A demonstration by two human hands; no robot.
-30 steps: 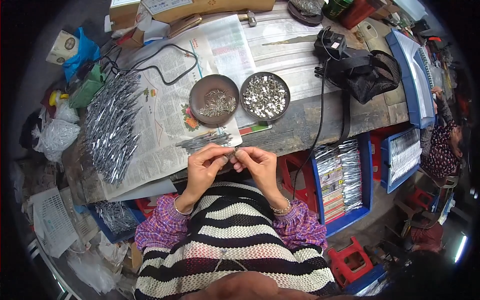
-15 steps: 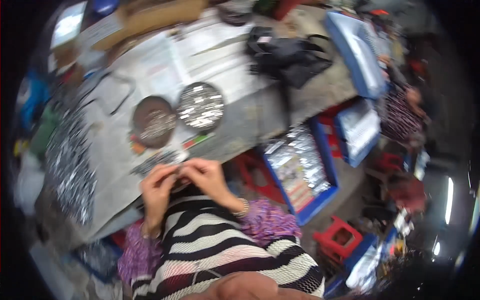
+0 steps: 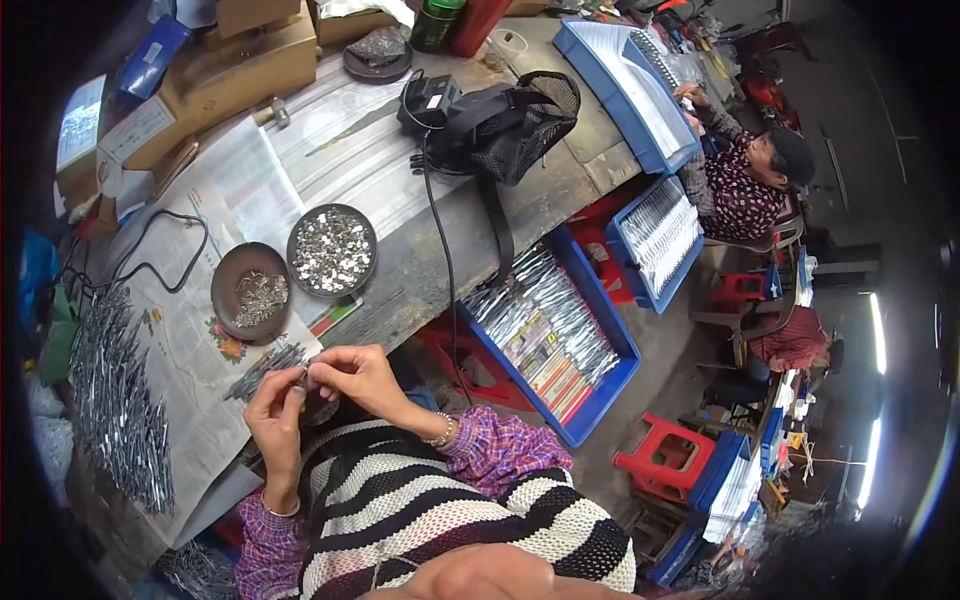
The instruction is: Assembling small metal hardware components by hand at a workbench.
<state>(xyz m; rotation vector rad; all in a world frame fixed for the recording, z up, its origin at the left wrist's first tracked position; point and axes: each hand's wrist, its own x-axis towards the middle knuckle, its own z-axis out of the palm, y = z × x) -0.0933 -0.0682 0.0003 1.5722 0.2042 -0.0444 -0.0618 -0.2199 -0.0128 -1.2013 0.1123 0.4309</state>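
Note:
My left hand (image 3: 276,418) and my right hand (image 3: 362,383) meet above the table's near edge, fingertips pinched together. Something small sits between them, too hidden by the fingers to name. Just beyond the hands, a small bunch of thin metal pieces (image 3: 268,368) lies on the newspaper. Farther off, a brown dish (image 3: 228,293) contains small metal bits. Beside it, to the right, a dark round dish (image 3: 371,252) is full of small shiny silver pieces (image 3: 333,250). To the left of my hands spreads a big heap of slender metal strips (image 3: 118,405).
A black mesh bag (image 3: 515,130) lies on the table (image 3: 400,250), its cord hanging over the edge. Blue trays of metal strips (image 3: 625,375) stand to the right by a red stool (image 3: 660,455). Cardboard boxes (image 3: 250,65) line the back. A co-worker (image 3: 750,185) sits far right.
My view has turned, so the table and dishes sit farther left and the picture is sharper. Both hands remain pinched together at the table edge.

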